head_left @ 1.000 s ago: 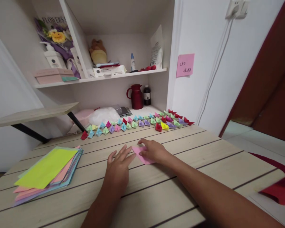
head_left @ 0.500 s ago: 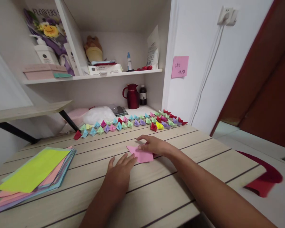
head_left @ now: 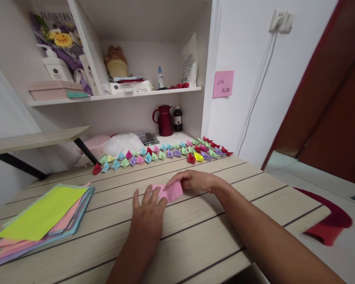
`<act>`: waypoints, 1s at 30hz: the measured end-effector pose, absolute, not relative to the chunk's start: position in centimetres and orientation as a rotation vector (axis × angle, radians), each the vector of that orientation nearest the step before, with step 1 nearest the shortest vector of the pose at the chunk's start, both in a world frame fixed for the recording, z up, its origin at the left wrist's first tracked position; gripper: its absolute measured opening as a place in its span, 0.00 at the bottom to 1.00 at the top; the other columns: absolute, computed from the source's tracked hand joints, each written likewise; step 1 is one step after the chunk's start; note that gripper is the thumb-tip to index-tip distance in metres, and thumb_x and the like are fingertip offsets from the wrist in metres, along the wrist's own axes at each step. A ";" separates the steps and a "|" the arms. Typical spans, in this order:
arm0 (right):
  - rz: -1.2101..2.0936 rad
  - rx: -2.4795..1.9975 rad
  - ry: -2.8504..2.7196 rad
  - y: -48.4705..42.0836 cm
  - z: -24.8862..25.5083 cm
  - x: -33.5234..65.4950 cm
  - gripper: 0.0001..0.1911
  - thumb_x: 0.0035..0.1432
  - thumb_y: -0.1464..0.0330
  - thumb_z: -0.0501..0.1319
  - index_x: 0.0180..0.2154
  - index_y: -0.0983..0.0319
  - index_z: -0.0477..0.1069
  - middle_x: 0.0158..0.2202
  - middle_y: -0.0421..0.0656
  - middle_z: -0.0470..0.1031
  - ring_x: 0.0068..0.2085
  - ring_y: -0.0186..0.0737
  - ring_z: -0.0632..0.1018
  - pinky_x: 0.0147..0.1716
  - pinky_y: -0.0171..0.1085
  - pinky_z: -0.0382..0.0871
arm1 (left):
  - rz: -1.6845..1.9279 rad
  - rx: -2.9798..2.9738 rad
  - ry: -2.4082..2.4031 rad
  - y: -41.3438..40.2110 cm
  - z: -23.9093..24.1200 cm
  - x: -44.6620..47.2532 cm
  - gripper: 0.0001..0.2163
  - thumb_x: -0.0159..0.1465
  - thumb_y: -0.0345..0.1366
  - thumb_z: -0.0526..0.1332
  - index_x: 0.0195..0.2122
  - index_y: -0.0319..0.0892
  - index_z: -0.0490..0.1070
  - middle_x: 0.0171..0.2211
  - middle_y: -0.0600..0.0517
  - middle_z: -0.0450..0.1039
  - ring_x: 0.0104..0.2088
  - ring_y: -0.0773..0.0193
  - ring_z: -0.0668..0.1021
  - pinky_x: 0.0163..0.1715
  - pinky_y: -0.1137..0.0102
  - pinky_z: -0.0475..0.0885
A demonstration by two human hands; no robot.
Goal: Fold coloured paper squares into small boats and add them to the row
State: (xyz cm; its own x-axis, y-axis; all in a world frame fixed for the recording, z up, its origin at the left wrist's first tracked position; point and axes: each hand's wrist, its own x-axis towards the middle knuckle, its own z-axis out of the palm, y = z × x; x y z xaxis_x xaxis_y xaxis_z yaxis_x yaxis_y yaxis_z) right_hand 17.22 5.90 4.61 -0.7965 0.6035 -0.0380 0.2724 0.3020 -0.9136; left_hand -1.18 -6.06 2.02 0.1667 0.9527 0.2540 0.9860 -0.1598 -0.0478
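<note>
A pink sheet of paper (head_left: 173, 192) lies on the wood-plank table (head_left: 201, 236), between my hands. My left hand (head_left: 148, 213) rests with fingers spread, its fingertips on the paper's left part. From the right, my right hand (head_left: 193, 181) grips the paper's far right edge, the index finger stretched over the top and the thumb hidden. The paper's right part looks slightly lifted. Behind it stand rows of small folded paper boats (head_left: 148, 157) in several colours.
A stack of coloured paper (head_left: 44, 213) with a yellow-green sheet on top lies at the left. A small raised shelf (head_left: 35, 139) stands behind it. Along the back are a clear plastic bag (head_left: 123, 144), a red jug (head_left: 165, 120) and a dark bottle (head_left: 178, 119).
The pink paper has shifted and turned slightly to the left. My right hand has moved left with it, and my left hand's fingers have spread farther over its left part.
</note>
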 end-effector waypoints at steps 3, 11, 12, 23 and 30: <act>1.208 -0.678 -2.482 6.4 4.0 17.3 0.32 0.44 0.84 0.52 0.46 0.54 0.77 0.46 0.40 0.73 0.47 0.36 0.73 0.48 0.34 0.65 | -0.269 -2.396 -1.849 -5.9 1.7 -1.7 0.21 0.60 0.21 0.47 0.47 0.45 0.72 0.64 0.49 0.60 0.66 0.54 0.56 0.62 0.45 0.42; 0.932 -0.903 -2.507 8.1 2.5 17.9 0.13 0.49 0.74 0.66 0.38 0.57 0.80 0.58 0.44 0.58 0.51 0.41 0.71 0.50 0.37 0.66 | -0.138 -2.552 -2.010 -5.7 1.3 -3.5 0.33 0.55 0.19 0.45 0.63 0.43 0.56 0.65 0.46 0.57 0.65 0.61 0.59 0.62 0.49 0.48; 0.914 -0.903 -2.504 8.1 2.5 17.9 0.11 0.50 0.71 0.67 0.37 0.57 0.80 0.59 0.43 0.58 0.54 0.43 0.69 0.52 0.38 0.64 | -0.135 -2.565 -2.002 -5.7 1.3 -3.7 0.33 0.55 0.19 0.45 0.63 0.44 0.57 0.65 0.47 0.57 0.65 0.61 0.59 0.62 0.49 0.48; 0.607 -1.035 -2.466 7.8 1.6 15.0 0.11 0.51 0.59 0.67 0.32 0.59 0.76 0.46 0.43 0.74 0.50 0.45 0.70 0.49 0.41 0.58 | -0.178 -2.597 -2.000 -5.7 1.5 -4.5 0.34 0.51 0.18 0.45 0.57 0.51 0.65 0.64 0.53 0.59 0.65 0.63 0.59 0.61 0.50 0.49; 0.543 -1.137 -2.425 7.9 1.3 14.0 0.15 0.48 0.56 0.69 0.29 0.60 0.74 0.44 0.43 0.73 0.47 0.45 0.70 0.46 0.41 0.57 | -0.178 -2.580 -2.001 -5.8 1.8 -4.3 0.33 0.50 0.17 0.47 0.55 0.50 0.67 0.64 0.52 0.60 0.64 0.61 0.60 0.61 0.50 0.50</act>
